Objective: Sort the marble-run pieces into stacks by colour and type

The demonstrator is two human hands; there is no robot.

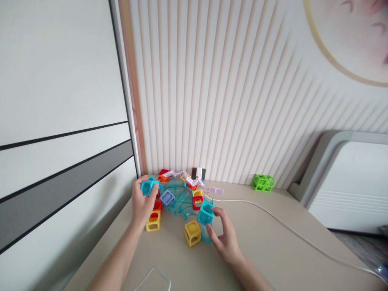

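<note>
My left hand (pixel 143 201) grips a teal cube (pixel 147 187) at the table's left edge, above red and yellow blocks. A second teal cube (pixel 205 213) is between the thumb and fingers of my right hand (pixel 224 236). Between the hands lie clear teal pieces (pixel 178 200), a blue-purple square piece (pixel 167 197) and a red block (pixel 197 202). One yellow cube (pixel 192 233) rests just left of my right hand. A yellow block (pixel 153 221) adjoins a red one near my left wrist.
Lilac linked pieces (pixel 215 190) stretch along the back near a white plug (pixel 199 173). Green blocks (pixel 263 182) sit by the ribbed wall. A white cable (pixel 285 223) crosses the table (pixel 273 250) rightward. Another thin cord (pixel 154 267) lies in front.
</note>
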